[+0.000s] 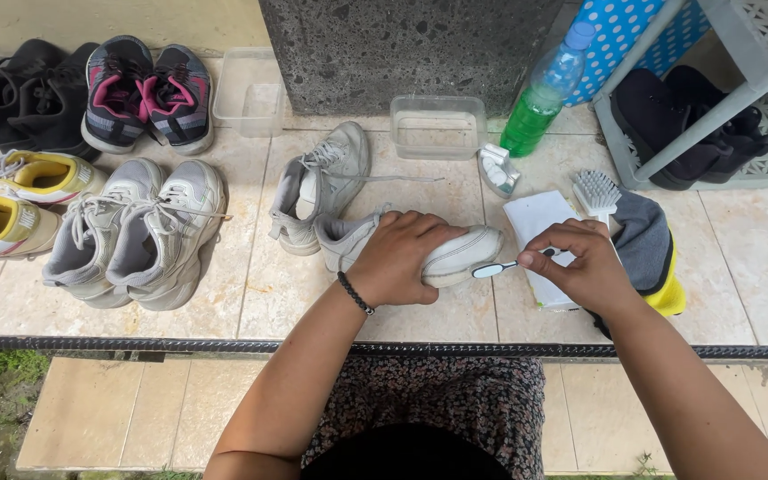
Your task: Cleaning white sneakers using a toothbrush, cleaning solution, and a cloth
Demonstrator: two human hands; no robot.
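My left hand (402, 258) clamps white sneaker (420, 249); right fingers (571, 253) pinch toothbrush (510, 264), bristles at nine o'clock. Loose pinch risks slip.

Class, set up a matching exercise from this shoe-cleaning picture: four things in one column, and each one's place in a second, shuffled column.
Things:
1. toothbrush
2. white sneaker
3. green bottle
4. scrub brush

Places:
A. against the stone pillar
B. under the left hand
C. in the right hand
D. on the tiles behind the right hand

Pairs: 1-C, 2-B, 3-A, 4-D
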